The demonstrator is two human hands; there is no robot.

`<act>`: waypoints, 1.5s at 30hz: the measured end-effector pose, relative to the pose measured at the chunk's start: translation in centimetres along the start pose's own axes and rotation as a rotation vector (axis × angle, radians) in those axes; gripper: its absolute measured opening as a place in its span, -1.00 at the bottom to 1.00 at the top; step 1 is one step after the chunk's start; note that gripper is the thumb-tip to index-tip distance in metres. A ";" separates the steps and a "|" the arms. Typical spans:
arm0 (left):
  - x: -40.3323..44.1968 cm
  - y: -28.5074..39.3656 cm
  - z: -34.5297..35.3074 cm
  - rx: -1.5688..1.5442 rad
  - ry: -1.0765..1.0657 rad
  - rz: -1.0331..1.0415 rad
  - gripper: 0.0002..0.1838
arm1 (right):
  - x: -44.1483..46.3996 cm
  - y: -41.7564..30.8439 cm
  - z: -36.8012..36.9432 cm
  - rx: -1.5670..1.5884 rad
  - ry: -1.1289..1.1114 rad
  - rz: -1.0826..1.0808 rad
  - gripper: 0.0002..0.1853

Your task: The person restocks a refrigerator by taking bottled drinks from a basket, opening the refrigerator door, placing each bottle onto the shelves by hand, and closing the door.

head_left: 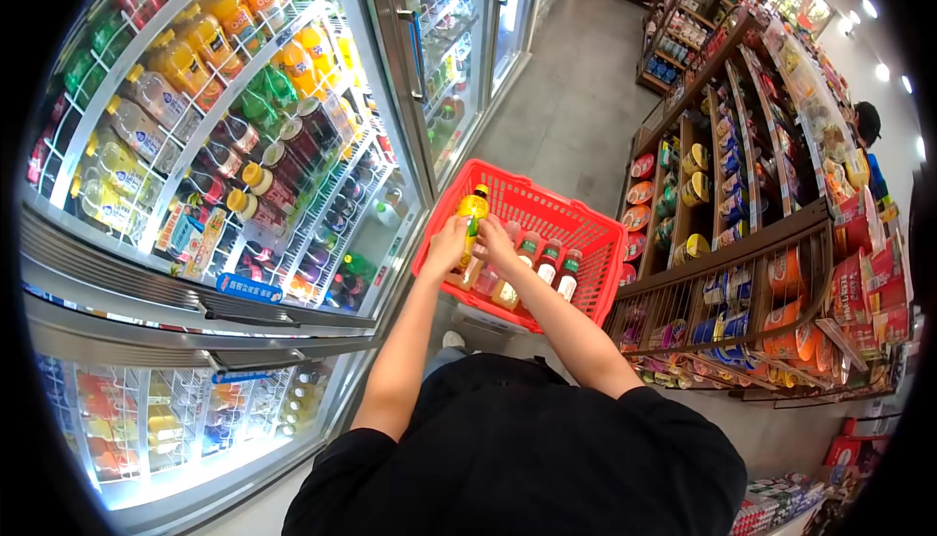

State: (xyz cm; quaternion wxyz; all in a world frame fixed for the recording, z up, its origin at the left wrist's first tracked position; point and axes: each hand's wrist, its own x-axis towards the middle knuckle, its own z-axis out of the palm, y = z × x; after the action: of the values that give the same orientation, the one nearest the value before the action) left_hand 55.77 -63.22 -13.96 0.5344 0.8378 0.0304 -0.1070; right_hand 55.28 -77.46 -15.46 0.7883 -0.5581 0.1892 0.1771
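A yellow bottle (472, 210) with a dark cap is over the left part of a red basket (603, 233). My left hand (447, 246) is closed round the lower part of that bottle. Beside it, my right hand (496, 241) is near the bottle's right side with its fingers partly bent; whether it touches the bottle is hard to tell. Inside the basket lie several bottles, among them one with a dark green cap (570, 265) and a pinkish one (486, 278). My forearms hide part of the basket's near side.
Glass-door coolers full of drinks line the left, with a metal door handle (415, 53) near the basket. Shelves of packaged food (727, 165) stand on the right. Grey floor (561, 77) runs between them. A person in a black cap (868, 124) is beyond the shelves.
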 end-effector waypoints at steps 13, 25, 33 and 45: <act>-0.2 -2.0 3.1 -0.274 -0.184 -0.131 -0.53 | -1.3 1.5 -2.7 -0.392 0.097 -0.020 -0.37; -1.6 -1.1 7.3 -0.411 -0.208 -0.139 -0.48 | -4.9 0.4 -8.1 -0.243 0.134 -0.131 -0.39; -4.8 1.8 7.2 -0.688 -0.390 -0.120 -0.45 | -8.9 -2.4 -9.1 -0.122 0.083 -0.218 -0.53; -13.5 5.4 9.2 -0.723 -0.286 0.114 -0.11 | -13.9 -3.0 -10.8 -0.310 -0.001 -0.334 -0.33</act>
State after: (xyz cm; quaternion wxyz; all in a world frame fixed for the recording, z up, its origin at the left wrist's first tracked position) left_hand 42.16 -72.98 -9.99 0.7991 0.5724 -0.0552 -0.1755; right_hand 43.58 -89.60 -9.43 0.7114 -0.6962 0.0643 0.0712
